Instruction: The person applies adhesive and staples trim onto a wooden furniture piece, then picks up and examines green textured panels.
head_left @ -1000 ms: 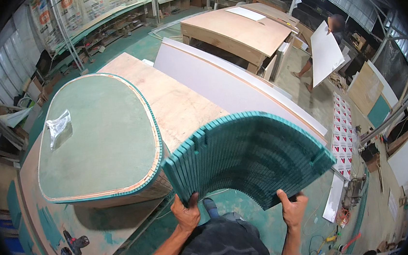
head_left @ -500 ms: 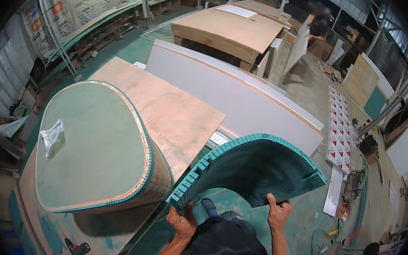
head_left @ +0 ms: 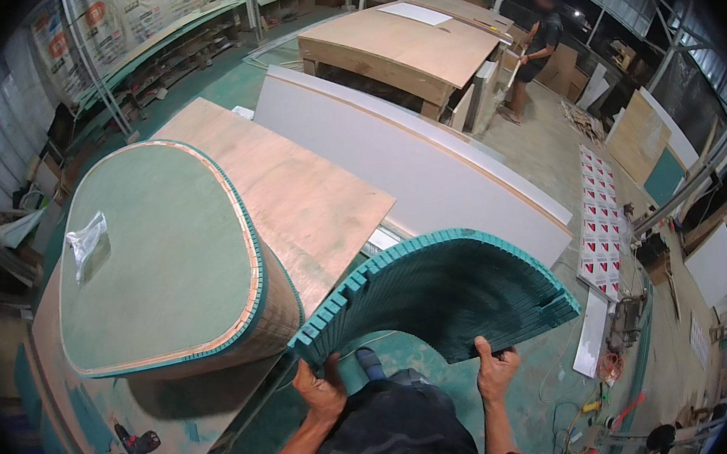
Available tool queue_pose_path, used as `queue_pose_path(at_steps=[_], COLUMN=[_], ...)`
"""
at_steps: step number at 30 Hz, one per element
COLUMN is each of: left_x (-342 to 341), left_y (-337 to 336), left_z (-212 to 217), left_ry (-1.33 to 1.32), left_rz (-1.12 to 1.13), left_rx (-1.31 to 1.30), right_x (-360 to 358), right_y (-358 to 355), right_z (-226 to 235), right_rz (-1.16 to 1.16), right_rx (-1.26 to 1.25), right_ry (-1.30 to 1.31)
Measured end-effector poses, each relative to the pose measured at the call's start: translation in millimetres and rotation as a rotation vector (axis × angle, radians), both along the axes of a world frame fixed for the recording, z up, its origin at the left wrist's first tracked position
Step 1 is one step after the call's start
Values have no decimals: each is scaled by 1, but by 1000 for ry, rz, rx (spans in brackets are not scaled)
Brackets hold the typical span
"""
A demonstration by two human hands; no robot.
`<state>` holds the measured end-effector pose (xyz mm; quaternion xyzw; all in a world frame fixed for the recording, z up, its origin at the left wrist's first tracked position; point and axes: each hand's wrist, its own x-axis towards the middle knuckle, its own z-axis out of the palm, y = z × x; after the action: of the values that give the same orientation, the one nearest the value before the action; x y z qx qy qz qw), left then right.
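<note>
A dark green kerfed board, its slotted edge lighter teal, arches in front of me between both hands. My left hand grips its near left corner, with the thumb against the slatted face. At the near right edge, my right hand is closed on the same board, thumb on top and fingers partly hidden beneath. To the left stands a large rounded block with a green top, a light wooden rim and a teal slotted band round its side. Crumpled clear plastic lies on its top.
The block stands on a plywood-topped table. Two power drills lie at its near left. Beyond, a long white panel leans by a wooden worktable. Cables lie at lower right. A person stands far back holding a panel.
The curved board has shifted slightly left and up in view, still in both hands. In the back, the person has turned the white panel nearly edge-on and moved left.
</note>
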<state>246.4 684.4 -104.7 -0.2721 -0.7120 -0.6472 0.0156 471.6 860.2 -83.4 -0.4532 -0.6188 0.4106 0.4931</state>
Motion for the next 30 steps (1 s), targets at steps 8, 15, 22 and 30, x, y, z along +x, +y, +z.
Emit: queue_pose_path(at_steps=[8, 15, 22, 30], left_x=[5, 4, 2, 3], left_y=[1, 1, -2, -3], left_z=[0, 4, -2, 0], left_ry=[18, 15, 7, 10], left_rz=[22, 4, 4, 29], left_rx=[-10, -26, -20, -27], right_x=[4, 3, 6, 8], right_y=[-1, -2, 0, 2], right_z=[7, 13, 5, 2], right_rz=[0, 18, 35, 38], right_rx=[-38, -37, -54, -39], right_ry=[-23, -44, -26, -49])
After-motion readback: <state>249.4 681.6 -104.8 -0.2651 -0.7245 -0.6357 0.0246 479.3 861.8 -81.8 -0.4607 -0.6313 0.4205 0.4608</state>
